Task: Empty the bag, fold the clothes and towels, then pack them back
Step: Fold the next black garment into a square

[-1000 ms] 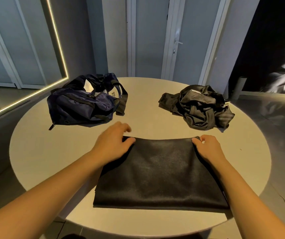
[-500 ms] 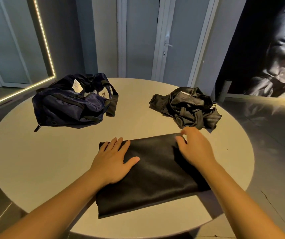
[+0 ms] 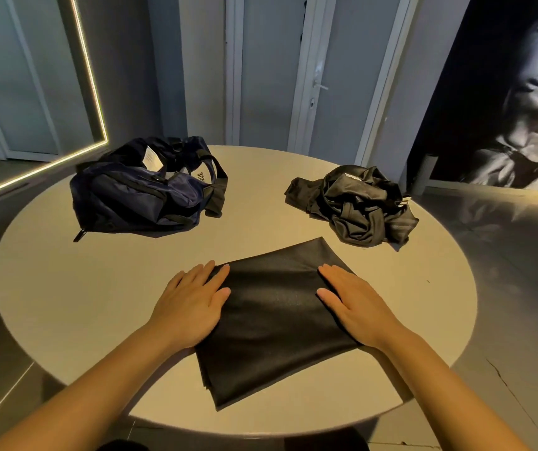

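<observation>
Presses folded black cloth [image 3: 277,320] at near centre of table [image 3: 98,304], left hand [image 3: 192,307] and right hand [image 3: 355,312] flat on its sides, fingers straight; seems light, limp, slippery, so grip folded edges.

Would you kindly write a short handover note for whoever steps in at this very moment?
Left hand lies flat on the cloth, at its left edge; right hand lies flat on its right side. The black cloth is folded, near the middle of the table. The bag sits far left, the pile of crumpled clothes far right. Done: cloth folded. Left: fold the pile, pack everything into the bag.
</observation>
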{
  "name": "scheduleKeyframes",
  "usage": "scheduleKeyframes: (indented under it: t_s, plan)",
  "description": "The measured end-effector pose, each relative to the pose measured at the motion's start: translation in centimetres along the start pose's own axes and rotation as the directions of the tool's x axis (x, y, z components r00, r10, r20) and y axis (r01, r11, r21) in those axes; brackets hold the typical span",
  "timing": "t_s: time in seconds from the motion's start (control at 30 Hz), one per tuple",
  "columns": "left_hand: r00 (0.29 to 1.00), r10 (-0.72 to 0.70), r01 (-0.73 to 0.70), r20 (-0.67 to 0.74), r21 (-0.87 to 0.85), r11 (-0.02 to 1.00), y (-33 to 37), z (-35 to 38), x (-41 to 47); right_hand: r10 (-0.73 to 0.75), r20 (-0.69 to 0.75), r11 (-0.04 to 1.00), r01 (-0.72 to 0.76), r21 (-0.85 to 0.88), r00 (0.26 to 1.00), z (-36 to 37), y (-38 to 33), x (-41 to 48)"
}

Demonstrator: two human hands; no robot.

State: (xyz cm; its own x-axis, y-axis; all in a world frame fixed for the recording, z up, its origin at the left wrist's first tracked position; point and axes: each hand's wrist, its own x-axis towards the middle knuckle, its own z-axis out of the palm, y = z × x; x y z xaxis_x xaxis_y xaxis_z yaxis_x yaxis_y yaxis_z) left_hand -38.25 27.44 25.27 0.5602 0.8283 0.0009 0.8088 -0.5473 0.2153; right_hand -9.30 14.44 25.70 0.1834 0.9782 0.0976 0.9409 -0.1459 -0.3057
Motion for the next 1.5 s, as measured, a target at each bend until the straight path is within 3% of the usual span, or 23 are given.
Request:
scheduleKeyframes:
  t_s: [0.1, 0.23, 0.33, 0.5, 0.7, 0.97, 1.1, 1.2, 1.3, 1.4, 1.5]
  plan:
    - [0.998, 0.052, -0.052, 0.024, -0.009, 0.999, -1.4, -0.4, -1.7, 0.045, -0.032, 0.999, -0.045, 0.018, 0.998, -0.2, 0.5, -0.2]
    - [0.999, -0.031, 0.032, -0.04, 0.034, 0.999, -0.5, 0.2, -4.2, 0.048, -0.157, 0.998, -0.052, -0.019, 0.986, -0.3, -1.3, -1.5]
    - [0.983, -0.143, 0.149, -0.111, 0.044, 0.988, 0.5, 0.7, -5.5, -0.008, -0.163, 1.0, 0.011, 0.02, 0.987, -0.3, -3.5, -3.5]
    - [0.958, -0.246, 0.255, -0.144, 0.045, 0.966, 0.8, 0.9, -6.3, -0.187, -0.054, 0.969, 0.193, 0.155, 0.981, -0.2, -7.9, -8.5]
    - [0.955, -0.159, 0.154, -0.251, -0.039, 0.987, -0.8, -0.1, -7.4, -0.405, -0.004, 0.911, 0.403, 0.082, 0.915, 2.0, -11.3, -11.8]
    - [0.96, -0.119, 0.072, -0.252, -0.186, 0.98, -4.0, 0.0, -9.3, -0.411, -0.237, 0.882, 0.449, 0.14, 0.88, 5.1, -11.4, -12.7]
    - [0.932, -0.082, 0.04, -0.352, -0.124, 0.992, -4.3, 0.2, -9.6, -0.366, -0.324, 0.888, 0.431, 0.159, 0.873, 5.2, -11.7, -12.7]
    - [0.903, 0.008, -0.113, -0.429, -0.221, 0.969, -3.9, -0.1, -10.2, -0.25, -0.287, 0.897, 0.332, 0.29, 0.925, 4.6, -12.1, -12.2]
    - [0.933, 0.097, -0.225, -0.346, -0.35, 0.909, -3.5, -0.4, -11.5, -0.105, -0.248, 0.853, 0.215, 0.476, 0.963, 4.0, -12.4, -11.6]
    - [0.944, 0.154, -0.242, -0.291, -0.296, 0.924, -3.7, -0.5, -12.5, -0.007, -0.291, 0.803, 0.179, 0.569, 0.957, 3.7, -12.6, -11.1]
    - [0.93, 0.167, -0.259, -0.328, -0.259, 0.931, -3.9, -0.5, -13.1, 0.054, -0.323, 0.755, 0.173, 0.632, 0.945, 3.5, -12.5, -10.5]
